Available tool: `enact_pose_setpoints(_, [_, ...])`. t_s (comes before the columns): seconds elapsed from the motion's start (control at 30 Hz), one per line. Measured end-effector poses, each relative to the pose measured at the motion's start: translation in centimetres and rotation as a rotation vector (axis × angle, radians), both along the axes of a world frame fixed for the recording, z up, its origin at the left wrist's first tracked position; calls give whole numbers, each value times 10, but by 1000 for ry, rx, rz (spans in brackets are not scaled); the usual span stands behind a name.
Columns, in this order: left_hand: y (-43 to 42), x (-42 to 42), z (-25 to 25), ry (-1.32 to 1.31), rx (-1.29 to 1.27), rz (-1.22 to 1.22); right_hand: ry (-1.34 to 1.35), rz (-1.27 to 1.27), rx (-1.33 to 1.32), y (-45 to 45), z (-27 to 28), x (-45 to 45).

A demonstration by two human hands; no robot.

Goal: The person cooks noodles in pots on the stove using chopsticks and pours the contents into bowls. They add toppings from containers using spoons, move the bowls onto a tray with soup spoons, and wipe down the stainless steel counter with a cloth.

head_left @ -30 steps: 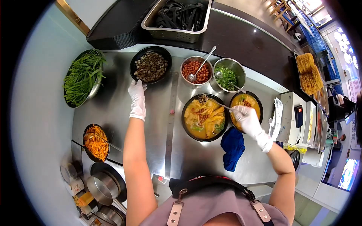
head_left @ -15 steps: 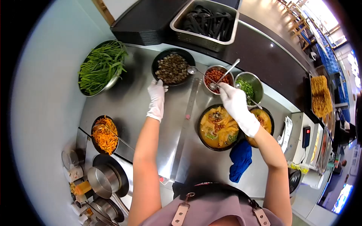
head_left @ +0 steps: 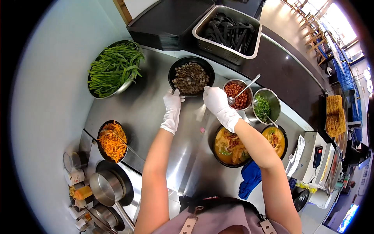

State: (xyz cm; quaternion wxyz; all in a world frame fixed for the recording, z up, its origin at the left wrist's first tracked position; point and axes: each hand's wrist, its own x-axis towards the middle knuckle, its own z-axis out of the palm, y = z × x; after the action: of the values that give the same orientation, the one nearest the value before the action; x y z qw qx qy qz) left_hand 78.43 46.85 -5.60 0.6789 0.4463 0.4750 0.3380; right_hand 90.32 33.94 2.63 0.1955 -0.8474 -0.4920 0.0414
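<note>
Blue cloth (head_left: 249, 180): is lying just beside 2 soup bowls (head_left: 230, 147).
Left hand (head_left: 173, 106): is grasping the black bowl's near rim.
Right hand (head_left: 216, 102): is pinching the spoon's handle, mostly hidden.
Spoon (head_left: 189, 79): its head is resting among small dark pieces.
Black bowl (head_left: 191, 59): is standing on the counter (head_left: 154, 93), left of the nuts (head_left: 238, 96).
Steel tray (head_left: 226, 52): is holding black utensils (head_left: 230, 34) beyond.

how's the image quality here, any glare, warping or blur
Head view: wide-angle distortion curves the dark ledge, with black corners around the picture; head view: light glares off the steel counter, and the window at upper right is washed out; head view: the left hand and right hand look reasonably sharp.
</note>
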Motion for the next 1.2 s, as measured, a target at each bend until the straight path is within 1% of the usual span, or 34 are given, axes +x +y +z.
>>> enact_pose_setpoints(0.03, [0, 0, 2, 3, -14, -17, 78, -30, 26, 0, 0, 1])
enact_pose_setpoints(0.07, [0, 0, 3, 1, -12, -12, 76, -25, 28, 1, 0, 3])
enact_pose_setpoints(0.13, [-1, 1, 3, 7, -9, -2, 320, -86, 181, 0, -3, 6])
enact_pose_setpoints(0.17, [-1, 1, 2, 6, -9, -1, 465, -147, 191, 1, -6, 9])
enact_pose_setpoints(0.2, [-2, 1, 0, 7, -1, 12, 465, -147, 191, 3, -8, 13])
enact_pose_setpoints(0.27, [-2, 1, 1, 5, 13, 24, 863, -87, 123, 7, -19, 32])
enact_pose_setpoints(0.3, [-3, 1, 4, 5, 12, 12, 288, 471, 131, 17, -95, 74])
enact_pose_setpoints(0.33, [-3, 0, 6, 6, 10, -1, 286, 470, 136, 16, -72, 69])
enact_pose_setpoints(0.37, [-2, 0, 6, 5, 16, -4, 920, -2, 121, 13, -24, 55])
enact_pose_setpoints(0.4, [-1, 0, 5, 19, -2, -9, 1519, -518, 91, 9, 9, 44])
enact_pose_setpoints(0.43, [0, 0, 4, 32, -22, -13, 1529, -541, 156, 7, 12, 41])
enact_pose_setpoints(0.57, [-2, 2, 1, 19, 1, 3, 1511, -499, 182, -3, 19, 42])
enact_pose_setpoints(0.63, [-2, 1, 2, 4, 10, 3, 1569, -480, 207, -5, 19, 44])
enact_pose_setpoints(0.77, [0, 2, 0, 13, 8, -7, 1591, -479, 242, -9, 20, 47])
enact_pose_setpoints(0.83, [1, 1, -3, 11, -1, -13, 1447, -475, 195, -11, 23, 48])
enact_pose_setpoints(0.87, [0, 2, -2, 11, 3, -16, 1448, -475, 200, -10, 5, 53])
enact_pose_setpoints(0.9, [-1, 1, 1, 18, 13, -13, 780, -91, 290, -8, -30, 61])
enact_pose_setpoints(0.93, [-2, 1, 3, 25, 23, -9, 94, 266, 342, -7, -49, 66])
enact_pose_setpoints(0.97, [-3, 2, 6, 25, 27, -10, 732, -259, 278, 6, -38, 50])
enact_pose_setpoints(1.0, [-3, 1, 8, 47, 22, -10, 733, -259, 282, 8, -25, 39])
enact_pose_setpoints(1.07, [-2, 2, 7, 72, 18, -9, 456, -238, 234, 8, -9, 23])
enact_pose_setpoints(1.1, [-1, 2, 4, 56, 3, -1, 395, -196, 203, 10, -6, 15])
enact_pose_setpoints(1.13, [0, 1, 3, 39, -13, 8, 420, -206, 166, 13, -5, 10])
enact_pose_setpoints(1.2, [0, 1, 1, 19, -10, 1, 446, -247, 173, 14, -1, 4])
